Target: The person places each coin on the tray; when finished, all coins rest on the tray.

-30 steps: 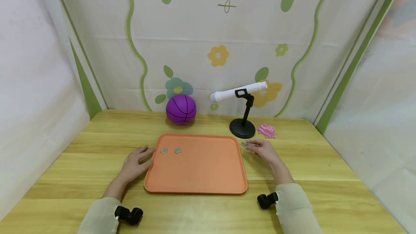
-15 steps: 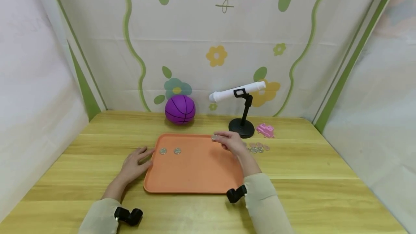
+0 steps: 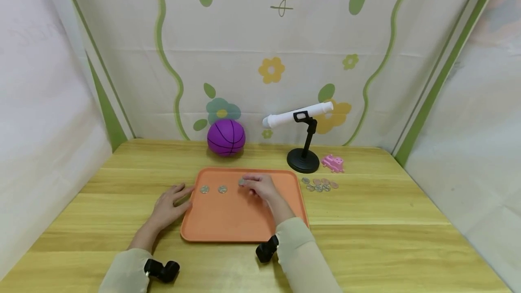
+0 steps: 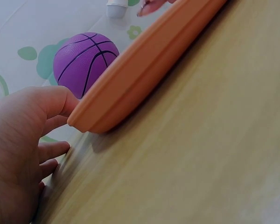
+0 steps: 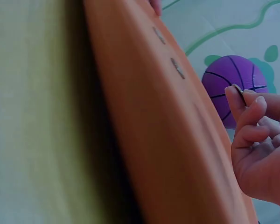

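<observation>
The held coin (image 3: 242, 181) sits pinched between the thumb and fingertips (image 5: 248, 100) of the right hand (image 3: 260, 187), above the far middle of the orange tray (image 3: 244, 220). Whether the coin touches the tray floor cannot be told. The remaining fingers of this hand are curled toward the palm.

Two coins on the tray (image 3: 222, 189) lie flat side by side, just left of the held coin, in the far left part of the tray and apart from each other.

The left hand (image 3: 168, 206) rests on the table (image 3: 407, 220) at the left edge of the tray. Its fingers (image 4: 51, 151) are relaxed and slightly spread, and the thumb lies against the rounded corner of the tray rim. It grips nothing.

A loose group of coins (image 3: 319, 185) lies on the table just right of the tray. Behind that group stand a black stand (image 3: 303, 157) clamping a white tube (image 3: 298, 114) at a tilt, and a small pink toy (image 3: 333, 163). A purple ball (image 3: 226, 137) rests on the table behind the tray, near the back wall.
</observation>
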Demonstrator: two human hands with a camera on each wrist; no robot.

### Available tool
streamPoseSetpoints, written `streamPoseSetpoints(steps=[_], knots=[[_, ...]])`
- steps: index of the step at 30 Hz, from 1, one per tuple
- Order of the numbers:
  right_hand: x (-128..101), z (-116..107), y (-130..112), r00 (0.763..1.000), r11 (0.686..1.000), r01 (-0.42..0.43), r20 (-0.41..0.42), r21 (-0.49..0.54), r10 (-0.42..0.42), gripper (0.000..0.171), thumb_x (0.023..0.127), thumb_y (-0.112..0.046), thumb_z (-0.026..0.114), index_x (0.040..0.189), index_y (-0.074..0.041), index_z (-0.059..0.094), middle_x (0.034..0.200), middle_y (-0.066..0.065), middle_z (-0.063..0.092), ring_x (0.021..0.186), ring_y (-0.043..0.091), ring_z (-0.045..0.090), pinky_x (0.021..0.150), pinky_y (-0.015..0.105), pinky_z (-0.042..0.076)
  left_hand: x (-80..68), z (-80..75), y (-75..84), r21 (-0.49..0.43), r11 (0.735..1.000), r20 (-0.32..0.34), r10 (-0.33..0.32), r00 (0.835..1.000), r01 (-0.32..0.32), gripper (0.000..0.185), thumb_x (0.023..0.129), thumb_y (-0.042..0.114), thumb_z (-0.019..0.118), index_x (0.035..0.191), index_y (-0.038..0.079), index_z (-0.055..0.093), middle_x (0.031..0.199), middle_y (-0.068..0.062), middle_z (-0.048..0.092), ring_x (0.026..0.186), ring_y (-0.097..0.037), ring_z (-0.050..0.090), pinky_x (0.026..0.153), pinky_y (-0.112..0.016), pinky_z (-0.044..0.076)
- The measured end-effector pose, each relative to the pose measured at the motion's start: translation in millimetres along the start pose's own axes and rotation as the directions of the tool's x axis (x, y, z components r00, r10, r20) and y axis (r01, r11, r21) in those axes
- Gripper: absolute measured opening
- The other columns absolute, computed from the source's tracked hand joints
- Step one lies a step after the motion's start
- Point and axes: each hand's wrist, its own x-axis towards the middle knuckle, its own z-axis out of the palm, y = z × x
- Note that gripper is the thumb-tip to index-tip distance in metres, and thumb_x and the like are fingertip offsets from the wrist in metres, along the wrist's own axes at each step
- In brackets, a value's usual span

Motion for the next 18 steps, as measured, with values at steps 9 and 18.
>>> streamPoseSetpoints(steps=[9, 18], knots=[[3.6, 8.3, 11.4, 1.0, 1.0, -0.022, -0.008, 0.018, 0.022, 0.032, 0.079, -0.004, 0.059, 0.111, 0.002, 0.058, 0.085, 0.011, 0.064, 0.048, 0.009, 0.049, 0.042, 0.017, 0.036, 0.6, 0.2, -0.3, 0.005, 1.0, 0.001, 0.003, 1.0, -0.003, 0.044, 0.083, 0.02, 0.055, 0.123, 0.002, 0.048, 0.127, -0.03, 0.032, 0.118, -0.047, 0.018, 0.09, -0.061, 0.009], [4.3, 12.8, 14.4, 0.999, 0.998, -0.012, -0.044, -0.065, 0.01, 0.027, 0.079, -0.002, 0.059, 0.105, 0.003, 0.06, 0.084, 0.01, 0.063, 0.044, 0.009, 0.048, 0.039, 0.017, 0.036, 0.8, 0.7, -1.0, 0.012, 1.0, 0.006, -0.005, 1.0, 0.005, 0.044, 0.083, 0.02, 0.055, 0.123, 0.002, 0.048, 0.128, -0.029, 0.032, 0.118, -0.047, 0.018, 0.091, -0.06, 0.008]])
